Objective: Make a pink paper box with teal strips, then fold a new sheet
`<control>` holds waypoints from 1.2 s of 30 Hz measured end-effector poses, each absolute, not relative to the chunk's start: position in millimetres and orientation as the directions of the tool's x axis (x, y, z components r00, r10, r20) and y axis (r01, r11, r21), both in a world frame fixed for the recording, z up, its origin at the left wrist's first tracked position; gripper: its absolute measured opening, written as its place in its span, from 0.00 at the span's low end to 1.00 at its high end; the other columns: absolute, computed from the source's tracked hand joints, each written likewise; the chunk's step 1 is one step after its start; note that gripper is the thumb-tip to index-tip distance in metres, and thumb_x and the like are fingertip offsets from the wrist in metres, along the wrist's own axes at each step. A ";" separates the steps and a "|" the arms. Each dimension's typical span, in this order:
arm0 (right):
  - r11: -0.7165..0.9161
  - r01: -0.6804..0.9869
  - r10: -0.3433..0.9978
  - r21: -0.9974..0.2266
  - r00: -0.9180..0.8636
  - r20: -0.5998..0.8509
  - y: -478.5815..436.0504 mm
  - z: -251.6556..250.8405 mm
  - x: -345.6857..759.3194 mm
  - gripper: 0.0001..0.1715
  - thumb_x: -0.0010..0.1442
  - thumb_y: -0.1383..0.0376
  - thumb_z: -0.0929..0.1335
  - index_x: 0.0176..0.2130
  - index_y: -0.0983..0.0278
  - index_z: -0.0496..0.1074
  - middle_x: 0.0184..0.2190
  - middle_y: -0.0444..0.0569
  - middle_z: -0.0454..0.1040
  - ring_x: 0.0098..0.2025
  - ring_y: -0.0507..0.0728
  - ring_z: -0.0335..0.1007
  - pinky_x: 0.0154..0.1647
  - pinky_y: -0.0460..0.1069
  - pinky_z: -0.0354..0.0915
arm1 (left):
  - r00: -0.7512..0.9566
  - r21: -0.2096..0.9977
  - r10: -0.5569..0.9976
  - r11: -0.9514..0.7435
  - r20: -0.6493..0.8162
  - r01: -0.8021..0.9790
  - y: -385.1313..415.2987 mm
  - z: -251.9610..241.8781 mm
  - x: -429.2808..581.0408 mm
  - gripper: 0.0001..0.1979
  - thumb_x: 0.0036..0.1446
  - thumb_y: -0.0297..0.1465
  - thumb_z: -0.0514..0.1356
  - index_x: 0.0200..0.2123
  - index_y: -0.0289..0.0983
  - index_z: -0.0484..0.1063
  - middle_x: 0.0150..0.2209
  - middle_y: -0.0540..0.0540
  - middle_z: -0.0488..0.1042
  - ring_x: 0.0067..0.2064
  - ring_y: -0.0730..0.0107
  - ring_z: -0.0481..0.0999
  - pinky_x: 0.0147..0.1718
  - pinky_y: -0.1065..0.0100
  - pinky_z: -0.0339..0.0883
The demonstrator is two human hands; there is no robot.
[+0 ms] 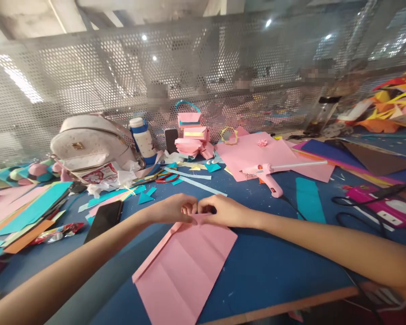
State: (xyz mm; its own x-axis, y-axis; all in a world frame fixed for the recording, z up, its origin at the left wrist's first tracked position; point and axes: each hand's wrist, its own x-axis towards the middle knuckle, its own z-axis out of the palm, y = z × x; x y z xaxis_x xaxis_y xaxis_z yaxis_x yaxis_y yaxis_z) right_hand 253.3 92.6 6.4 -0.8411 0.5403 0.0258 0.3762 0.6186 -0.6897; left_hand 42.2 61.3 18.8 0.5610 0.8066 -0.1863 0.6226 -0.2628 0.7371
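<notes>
A pink sheet of paper (186, 266) with several creases and a narrow folded strip on its left edge lies over the blue table. Both hands pinch its far edge, close together. My left hand (174, 208) is closed on the edge from the left, and my right hand (225, 211) is closed on it from the right, fingers curled. The paper between them is slightly bent. Beyond my right hand rests a pink glue gun (269, 177) with a clear glue stick, on and beside larger pink sheets (246, 153).
The blue table (264, 262) also bears a black phone (104, 220), coloured paper (37, 210), red-handled scissors (169, 178), a backpack (91, 140), a bottle (142, 142), pink paper boxes (192, 140) and a magenta power strip (389, 210) with cables. A perforated metal screen stands behind.
</notes>
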 end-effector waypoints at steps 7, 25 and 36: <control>0.382 0.188 0.641 -0.905 -0.759 0.113 103.7 4.3 247.6 0.19 0.57 0.53 0.70 0.33 0.69 0.74 0.25 0.44 0.70 0.26 0.50 0.61 0.26 0.46 0.53 | 0.386 0.840 0.904 -0.059 -0.185 0.540 38.2 32.9 32.6 0.23 0.54 0.47 0.63 0.22 0.33 0.68 0.19 0.55 0.62 0.22 0.79 0.59 0.21 0.74 0.49; 0.166 0.403 -0.064 -0.900 -0.906 -0.418 74.6 44.9 275.3 0.20 0.60 0.53 0.70 0.37 0.70 0.76 0.29 0.50 0.78 0.32 0.54 0.74 0.37 0.46 0.64 | 0.158 0.835 0.985 -0.028 -0.070 0.549 -2.8 50.3 -36.5 0.18 0.60 0.46 0.59 0.35 0.35 0.74 0.29 0.48 0.78 0.27 0.72 0.75 0.25 0.75 0.65; 0.947 -0.054 -0.202 0.317 -0.866 0.458 77.6 69.6 261.8 0.11 0.68 0.69 0.65 0.47 0.60 0.75 0.46 0.46 0.76 0.47 0.54 0.68 0.47 0.50 0.62 | 0.793 0.591 0.575 -0.573 -0.204 0.568 76.1 88.6 37.7 0.05 0.49 0.24 0.67 0.32 0.36 0.79 0.33 0.50 0.81 0.37 0.68 0.78 0.39 0.71 0.68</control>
State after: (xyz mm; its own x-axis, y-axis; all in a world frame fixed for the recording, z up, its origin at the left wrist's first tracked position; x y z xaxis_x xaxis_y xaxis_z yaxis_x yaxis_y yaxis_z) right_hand 261.8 77.6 69.6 -0.8655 -0.2022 0.4582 -0.0535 0.9470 0.3168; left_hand 37.7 76.1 88.6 0.7925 0.5748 -0.2038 0.5678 -0.5735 0.5906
